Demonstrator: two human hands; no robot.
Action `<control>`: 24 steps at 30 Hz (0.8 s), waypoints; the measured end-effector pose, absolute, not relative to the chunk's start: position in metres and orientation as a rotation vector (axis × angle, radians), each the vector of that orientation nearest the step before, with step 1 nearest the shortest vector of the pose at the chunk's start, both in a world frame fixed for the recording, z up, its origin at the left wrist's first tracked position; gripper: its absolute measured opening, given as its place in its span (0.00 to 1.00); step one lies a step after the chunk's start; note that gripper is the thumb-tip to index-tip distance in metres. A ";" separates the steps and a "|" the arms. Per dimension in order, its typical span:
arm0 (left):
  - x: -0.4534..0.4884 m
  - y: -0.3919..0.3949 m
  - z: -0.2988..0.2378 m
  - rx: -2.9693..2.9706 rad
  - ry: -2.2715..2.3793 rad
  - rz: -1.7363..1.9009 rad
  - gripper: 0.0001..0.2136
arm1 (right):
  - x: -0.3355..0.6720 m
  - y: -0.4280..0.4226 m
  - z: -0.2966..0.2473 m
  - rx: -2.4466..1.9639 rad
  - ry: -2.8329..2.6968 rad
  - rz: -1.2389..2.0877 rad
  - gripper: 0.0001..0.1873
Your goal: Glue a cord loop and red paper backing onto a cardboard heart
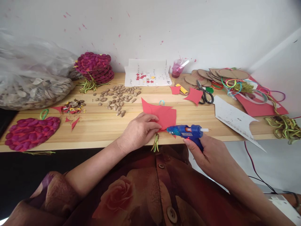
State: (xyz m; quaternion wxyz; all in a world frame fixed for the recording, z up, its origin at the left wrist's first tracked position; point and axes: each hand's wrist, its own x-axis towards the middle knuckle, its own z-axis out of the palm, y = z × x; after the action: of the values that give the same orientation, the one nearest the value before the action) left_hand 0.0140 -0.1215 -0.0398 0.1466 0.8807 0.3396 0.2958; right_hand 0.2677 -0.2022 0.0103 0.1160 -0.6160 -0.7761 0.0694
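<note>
My left hand (139,130) lies on the near edge of a red paper piece (162,114) on the wooden table (101,125), its fingers bent and pressing the paper down. A small yellow-green tassel (155,143) hangs over the table edge just below that hand. In my right hand (207,153) is a blue hot glue gun (187,131), gripped by the handle, with its nozzle pointing left at the red paper's lower right corner. A white glue stick pokes out of the back of the gun.
Loose brown seeds (118,97) lie behind the paper. Purple seed-covered shapes sit at the left (30,131) and at the back (95,66). A plastic bag of shells (33,84) fills the far left. Scissors (205,92), cardboard discs (221,74), coloured rings and white paper (235,117) crowd the right.
</note>
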 end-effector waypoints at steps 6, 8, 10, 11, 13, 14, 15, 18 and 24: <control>0.015 -0.110 -0.031 2.443 0.951 0.822 0.08 | 0.266 -0.203 0.011 -1.780 -2.269 0.221 0.18; 0.014 -0.101 -0.025 2.401 0.924 0.748 0.08 | 0.264 -0.203 0.011 -1.758 -2.267 0.231 0.19; 0.014 -0.088 -0.019 2.354 0.892 0.594 0.07 | 0.260 -0.201 0.010 -1.725 -2.272 0.223 0.19; 0.014 -0.082 -0.015 2.331 0.888 0.526 0.07 | 0.259 -0.200 0.010 -1.707 -2.277 0.210 0.19; 0.016 -0.068 -0.008 2.294 0.846 0.353 0.06 | 0.255 -0.197 0.008 -1.675 -2.286 0.175 0.19; 0.017 -0.062 -0.005 2.283 0.814 0.276 0.06 | 0.253 -0.195 0.007 -1.661 -2.290 0.161 0.19; 0.019 -0.056 -0.001 2.266 0.806 0.222 0.06 | 0.251 -0.193 0.006 -1.652 -2.294 0.153 0.19; 0.027 -0.044 0.008 2.245 0.826 0.078 0.07 | 0.245 -0.189 0.005 -1.635 -2.304 0.154 0.19; 0.035 -0.033 0.012 2.279 0.792 -0.066 0.08 | 0.233 -0.182 0.005 -1.584 -2.345 0.114 0.16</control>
State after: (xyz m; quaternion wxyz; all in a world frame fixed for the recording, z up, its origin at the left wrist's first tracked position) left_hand 0.0350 -0.0333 0.0121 0.3562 0.8824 0.3065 -0.0254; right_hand 0.2327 -0.1821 0.0052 0.1540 -0.5527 -0.8180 0.0399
